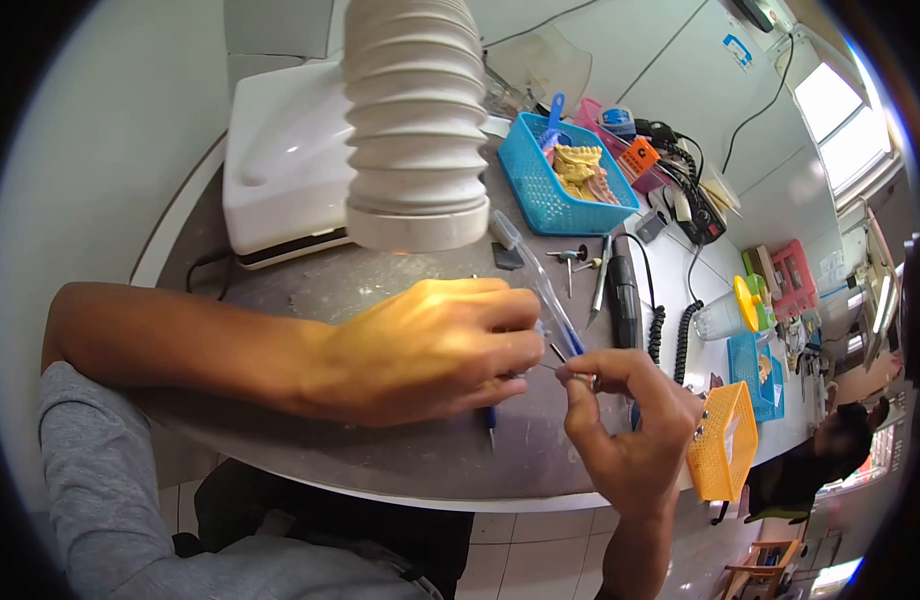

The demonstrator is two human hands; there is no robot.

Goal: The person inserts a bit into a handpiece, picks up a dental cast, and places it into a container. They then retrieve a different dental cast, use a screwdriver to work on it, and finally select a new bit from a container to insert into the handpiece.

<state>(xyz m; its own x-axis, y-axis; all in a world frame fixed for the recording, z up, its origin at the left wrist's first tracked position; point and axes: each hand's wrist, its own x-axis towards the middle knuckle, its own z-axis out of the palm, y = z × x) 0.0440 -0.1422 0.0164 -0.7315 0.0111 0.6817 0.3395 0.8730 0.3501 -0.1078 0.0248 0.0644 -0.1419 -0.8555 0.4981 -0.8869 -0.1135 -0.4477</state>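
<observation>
My left hand (430, 350) is over the desk with its back up and fingers curled in. Whatever is between its fingertips is hidden from view. Close beside it, my right hand (635, 420) pinches a small shiny metal piece (588, 379) between thumb and forefinger. A thin metal shaft (552, 365) shows in the gap between the hands. Under my left hand a dark blue pen-like tool (492, 425) sticks out, its tip toward the desk edge. A clear tool with a blue end (550, 290) lies just beyond the hands.
A ribbed white hose (415, 130) hangs over the desk (380, 455), beside a white machine (285, 160). At the back stands a blue basket (570, 218) with dental models (578, 165). A black handpiece (625, 290) with coiled cord and an orange basket (715, 465) are on the right.
</observation>
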